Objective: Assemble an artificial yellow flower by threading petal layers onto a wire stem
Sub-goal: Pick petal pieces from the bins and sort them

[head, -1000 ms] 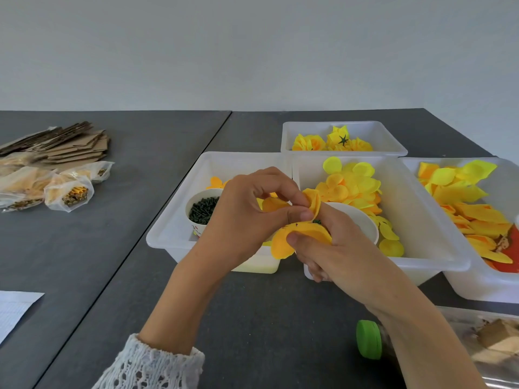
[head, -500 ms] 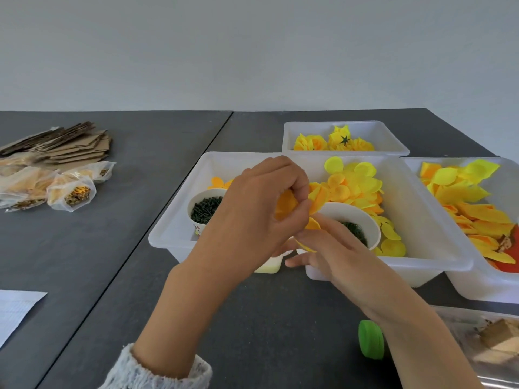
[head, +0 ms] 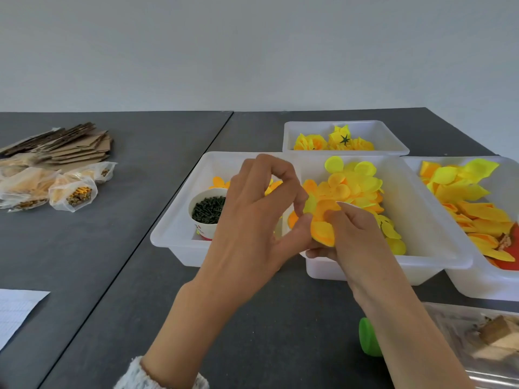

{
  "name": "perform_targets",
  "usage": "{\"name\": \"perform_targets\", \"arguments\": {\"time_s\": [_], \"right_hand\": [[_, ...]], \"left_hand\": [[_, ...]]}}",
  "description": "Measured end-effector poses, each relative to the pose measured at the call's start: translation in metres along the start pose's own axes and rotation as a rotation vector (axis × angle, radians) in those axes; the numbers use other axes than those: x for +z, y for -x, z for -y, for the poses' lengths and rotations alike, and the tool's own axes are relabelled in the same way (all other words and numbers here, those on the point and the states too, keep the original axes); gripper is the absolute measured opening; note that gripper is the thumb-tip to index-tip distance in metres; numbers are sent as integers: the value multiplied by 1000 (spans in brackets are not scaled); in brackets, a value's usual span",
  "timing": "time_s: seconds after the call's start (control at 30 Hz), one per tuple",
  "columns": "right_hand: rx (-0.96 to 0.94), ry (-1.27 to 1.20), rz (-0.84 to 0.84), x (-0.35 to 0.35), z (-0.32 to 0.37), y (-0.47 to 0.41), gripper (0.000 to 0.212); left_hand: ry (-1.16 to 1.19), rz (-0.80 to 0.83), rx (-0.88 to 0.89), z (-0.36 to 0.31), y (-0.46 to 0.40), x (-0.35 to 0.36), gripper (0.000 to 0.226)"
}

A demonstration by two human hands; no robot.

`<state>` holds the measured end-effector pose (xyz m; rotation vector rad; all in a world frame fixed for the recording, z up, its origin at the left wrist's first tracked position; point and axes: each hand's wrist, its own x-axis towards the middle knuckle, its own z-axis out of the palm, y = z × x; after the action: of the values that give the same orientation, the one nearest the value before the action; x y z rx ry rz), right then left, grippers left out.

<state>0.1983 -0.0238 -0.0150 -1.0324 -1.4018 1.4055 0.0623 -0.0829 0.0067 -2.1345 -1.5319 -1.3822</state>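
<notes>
Both hands have lifted slightly, and more orange petal now fans out between them. Left hand [head: 252, 217] and right hand [head: 354, 234] pinch the petal layer [head: 323, 220] above the middle tray [head: 427, 220]. Dark grey tables [head: 112, 248] meet a bare pale wall [head: 252, 51]. No stem is visible; the fingers cover the layer's centre.

I note matt yellow fabric petals [head: 323, 220], glossy translucent white plastic trays [head: 174, 237], matt dark grey tabletop [head: 112, 248], rough brown cardboard [head: 75, 144], crinkled clear plastic bags [head: 73, 192].
</notes>
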Motion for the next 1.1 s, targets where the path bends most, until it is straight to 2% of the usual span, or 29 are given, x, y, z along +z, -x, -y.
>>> {"name": "perform_targets", "arguments": {"time_s": [0.13,0.37,0.5,0.6,0.67,0.83,0.93,1.0,1.03,1.1], "right_hand": [[12,-6,-162,-1,-1,-4,32],[-64,-80,-164,-1,6,-2,33],[-155,-9,-249,6,10,-2,30],[-323,138,-337,15,9,5,20],[-413,222,-325,23,5,11,13],[-454,274,-237,38,-3,18,21],[-470,276,-254,39,-4,18,29],[-482,313,-273,37,-7,18,33],[-484,354,-285,35,-9,17,33],[-460,432,-317,29,-12,15,28]], "left_hand": [[117,-156,-89,0,6,4,7],[496,-226,-426,-2,12,13,10],[544,-300,-534,4,11,19,13],[530,-299,-676,10,9,25,16],[500,-312,-750,12,9,27,17],[410,-394,-678,5,8,34,26],[320,-324,-593,1,13,37,29],[221,-314,-545,3,18,37,20],[163,-315,-510,4,19,36,17],[42,-290,-447,1,22,36,24]]}}
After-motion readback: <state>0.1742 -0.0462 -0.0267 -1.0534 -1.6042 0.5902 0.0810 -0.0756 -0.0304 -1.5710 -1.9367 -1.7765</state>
